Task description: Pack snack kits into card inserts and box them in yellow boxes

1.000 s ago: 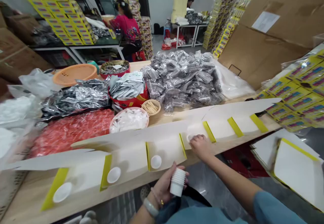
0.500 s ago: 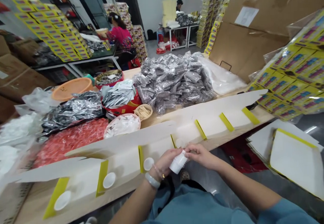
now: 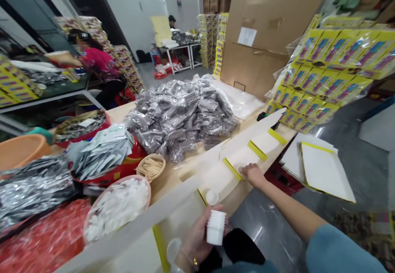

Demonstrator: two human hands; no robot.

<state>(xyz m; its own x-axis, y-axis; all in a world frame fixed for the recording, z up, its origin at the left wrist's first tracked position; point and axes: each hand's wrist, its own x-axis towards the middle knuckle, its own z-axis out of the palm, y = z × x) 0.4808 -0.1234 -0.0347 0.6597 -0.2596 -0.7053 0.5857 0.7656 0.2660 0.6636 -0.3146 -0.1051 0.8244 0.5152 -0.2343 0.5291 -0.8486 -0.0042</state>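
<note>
My left hand (image 3: 197,234) is closed around a short stack of nested white plastic cups (image 3: 215,227), held tilted over the near table edge. Farther right, my right hand (image 3: 253,175) pinches a small white cup (image 3: 240,169) beside a yellow divider flap (image 3: 232,168) of the long white card strip. Another white cup (image 3: 212,197) sits in the strip between two yellow flaps, just beyond the stack. By my left wrist is one more cup (image 3: 174,249), partly blurred.
Behind the strip lies a heap of grey plastic-wrapped packets (image 3: 185,116). To its left stand a small basket of wooden sticks (image 3: 151,167), a pink basin of white packets (image 3: 119,207) and a red basin of sachets (image 3: 101,153). Packed yellow boxes (image 3: 321,75) rise at right. A co-worker (image 3: 100,65) sits at back left.
My right hand has left the stack and moved right along the strip with one cup. The stack stays in my left hand. The view has turned to the right.
</note>
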